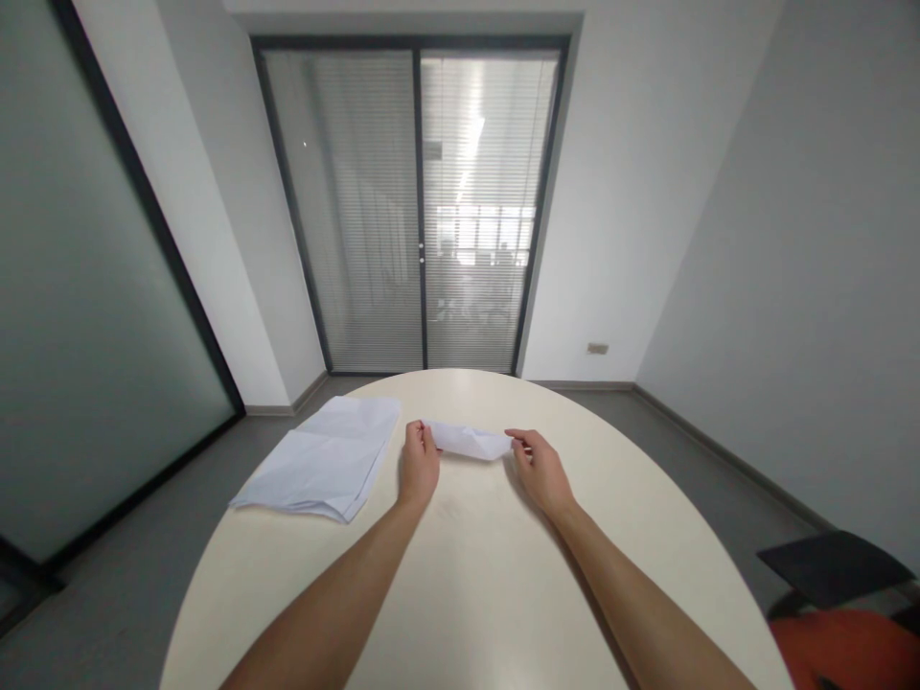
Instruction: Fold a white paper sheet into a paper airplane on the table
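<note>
A small folded white paper point(469, 441) stretches between my two hands above the middle of the round table point(460, 575). My left hand point(421, 462) is closed on the paper's left end, thumb and fingers pinching it. At the other end, my right hand point(540, 470) pinches the pointed right tip between thumb and fingers. The paper is long and narrow, with creases on its face. To the left of my left hand lies a stack of white paper sheets point(327, 455), creased across and uneven at the edges.
Beyond the table stands a glass door point(345, 211) with blinds. A frosted glass panel point(93, 316) is on the left. At the lower right, a chair with a black back point(838, 567) and an orange-red seat point(848, 650) stands close to the table's edge.
</note>
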Action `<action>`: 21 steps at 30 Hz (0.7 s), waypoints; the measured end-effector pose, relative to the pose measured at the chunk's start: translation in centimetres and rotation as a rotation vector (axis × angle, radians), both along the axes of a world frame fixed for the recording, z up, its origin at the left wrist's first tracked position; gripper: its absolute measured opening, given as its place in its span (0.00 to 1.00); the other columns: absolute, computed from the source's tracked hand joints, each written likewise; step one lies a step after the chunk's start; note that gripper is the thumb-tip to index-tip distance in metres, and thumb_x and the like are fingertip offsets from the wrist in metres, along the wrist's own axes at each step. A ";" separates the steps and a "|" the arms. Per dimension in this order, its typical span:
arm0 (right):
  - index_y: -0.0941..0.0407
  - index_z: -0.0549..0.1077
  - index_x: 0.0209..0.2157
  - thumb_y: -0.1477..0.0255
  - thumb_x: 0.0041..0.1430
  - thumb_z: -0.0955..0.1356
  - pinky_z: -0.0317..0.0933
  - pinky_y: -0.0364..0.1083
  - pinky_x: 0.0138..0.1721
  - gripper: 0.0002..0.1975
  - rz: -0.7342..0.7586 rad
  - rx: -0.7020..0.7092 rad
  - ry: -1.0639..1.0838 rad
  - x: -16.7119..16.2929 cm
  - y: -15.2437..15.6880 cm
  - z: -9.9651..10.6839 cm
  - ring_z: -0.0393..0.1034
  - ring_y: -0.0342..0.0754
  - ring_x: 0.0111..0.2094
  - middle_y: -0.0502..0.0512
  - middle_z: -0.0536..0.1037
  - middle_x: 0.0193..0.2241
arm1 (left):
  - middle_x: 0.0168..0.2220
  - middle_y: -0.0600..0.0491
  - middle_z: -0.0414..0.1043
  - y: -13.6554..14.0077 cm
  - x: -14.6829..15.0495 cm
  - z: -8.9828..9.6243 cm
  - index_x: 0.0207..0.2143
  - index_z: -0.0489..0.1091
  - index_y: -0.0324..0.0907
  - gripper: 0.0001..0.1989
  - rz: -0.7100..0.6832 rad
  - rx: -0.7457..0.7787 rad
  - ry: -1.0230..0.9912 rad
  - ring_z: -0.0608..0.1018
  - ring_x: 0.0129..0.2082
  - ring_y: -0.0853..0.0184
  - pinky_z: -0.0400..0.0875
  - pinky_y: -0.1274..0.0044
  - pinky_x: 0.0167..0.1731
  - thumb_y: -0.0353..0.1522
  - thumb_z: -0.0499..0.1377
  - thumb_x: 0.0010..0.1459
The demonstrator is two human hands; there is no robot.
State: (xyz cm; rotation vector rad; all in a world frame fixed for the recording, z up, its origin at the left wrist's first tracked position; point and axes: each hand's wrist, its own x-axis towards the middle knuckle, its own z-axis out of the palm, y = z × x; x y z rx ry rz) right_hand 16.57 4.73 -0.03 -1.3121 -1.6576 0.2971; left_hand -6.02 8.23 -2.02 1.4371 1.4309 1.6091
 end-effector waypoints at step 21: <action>0.56 0.68 0.56 0.62 0.66 0.64 0.49 0.62 0.63 0.21 0.072 0.095 -0.448 -1.7 -1.6 0.5 0.68 0.55 0.54 0.62 0.75 0.53 | 0.40 0.51 0.74 -0.7 1.0 -0.1 0.44 0.63 0.44 0.10 -0.250 0.121 -0.026 0.80 0.32 0.68 0.74 0.77 0.34 0.30 0.58 0.59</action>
